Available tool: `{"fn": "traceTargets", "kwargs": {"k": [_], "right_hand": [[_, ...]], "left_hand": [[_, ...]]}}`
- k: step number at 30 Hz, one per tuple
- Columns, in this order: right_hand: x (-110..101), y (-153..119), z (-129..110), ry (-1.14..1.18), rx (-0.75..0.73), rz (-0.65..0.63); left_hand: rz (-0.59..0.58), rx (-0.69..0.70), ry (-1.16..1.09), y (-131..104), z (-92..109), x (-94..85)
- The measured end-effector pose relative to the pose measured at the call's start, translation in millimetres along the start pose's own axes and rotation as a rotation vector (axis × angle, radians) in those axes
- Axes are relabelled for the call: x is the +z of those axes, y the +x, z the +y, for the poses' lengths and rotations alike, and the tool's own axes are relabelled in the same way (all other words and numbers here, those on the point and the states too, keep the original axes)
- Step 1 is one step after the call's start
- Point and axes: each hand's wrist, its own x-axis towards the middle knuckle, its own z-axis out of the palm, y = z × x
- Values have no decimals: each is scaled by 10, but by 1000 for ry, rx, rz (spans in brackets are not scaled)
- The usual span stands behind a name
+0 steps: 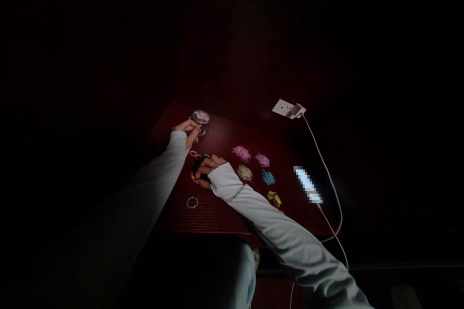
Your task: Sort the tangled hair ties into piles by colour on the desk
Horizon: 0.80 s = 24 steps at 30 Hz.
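My left hand (188,128) is closed around the side of a clear round container (200,117) with something pink and white at its top, at the table's far left. Nearer to me, my right hand (210,166) curls its fingers down among dark and orange loops. What lies between those fingers is too dark to make out. Just beyond them are orange hair ties (195,155) and a bit of blue. A dark multicoloured ring (192,202) lies apart, closer to the table's front.
Right of my right hand lie piles of small elastic bands: pink (241,153), purple (263,160), pale yellow (244,173) and blue (268,177). Yellow hair ties (274,198) sit nearer me. A lit, blurred phone (308,185) trails a cable toward a wall socket (282,107). Surroundings are dark.
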Motion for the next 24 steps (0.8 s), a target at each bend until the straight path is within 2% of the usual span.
{"fn": "traceTargets", "kwargs": {"k": [4, 10, 13, 19, 24], "right_hand": [[-11, 9, 6, -24, -11, 13], [25, 22, 13, 12, -45, 11], [-1, 68, 54, -4, -47, 20], [-124, 355, 280, -40, 161, 89], [-7, 491, 377, -84, 96, 32]], "left_hand": [[61, 26, -17, -63, 93, 42], [55, 8, -22, -88, 143, 56], [41, 14, -16, -60, 106, 32], [-35, 0, 3, 24, -46, -10], [-7, -1, -7, 44, -104, 7]]}}
